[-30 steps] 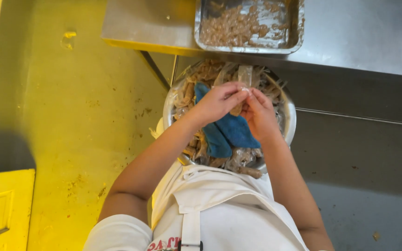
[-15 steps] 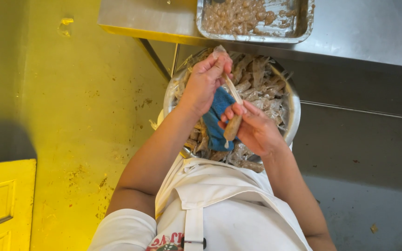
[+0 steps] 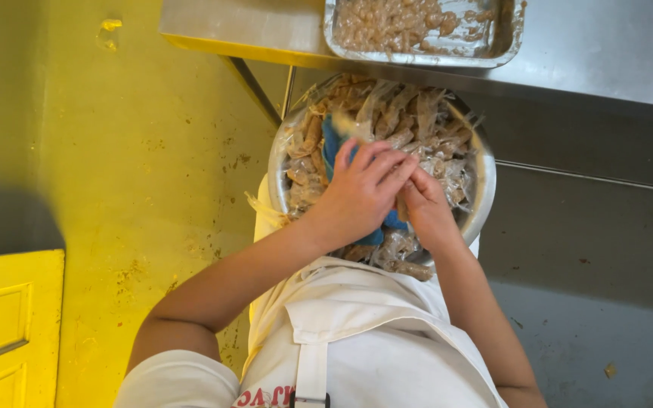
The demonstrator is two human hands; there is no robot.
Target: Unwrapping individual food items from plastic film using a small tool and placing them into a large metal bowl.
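Two hands meet over bowl [image 3: 484, 198] | left hand [image 3: 360, 193] and right hand [image 3: 426, 205] pinch clear wrapped packet [image 3: 400, 208] | blue cloth [image 3: 332, 147] beneath

Bare skin on the left hand [image 3: 360, 195] and right hand [image 3: 426, 211], pressed together over a round, dull-shining metal bowl [image 3: 484, 198] heaped with brown sticks in crinkly, glossy clear plastic wrappers [image 3: 410, 121], a patch of matt blue cloth [image 3: 332, 147] showing among them. At the far edge of the smooth, brushed grey metal worktop [image 3: 606, 53] sits a rectangular metal tray [image 3: 504, 47], smeared and dull, holding lumpy, moist-looking brown pieces [image 3: 387, 23]. The white apron [image 3: 357, 332] is matt woven cloth, and the yellow floor [image 3: 137, 166] looks painted, scuffed and stained.
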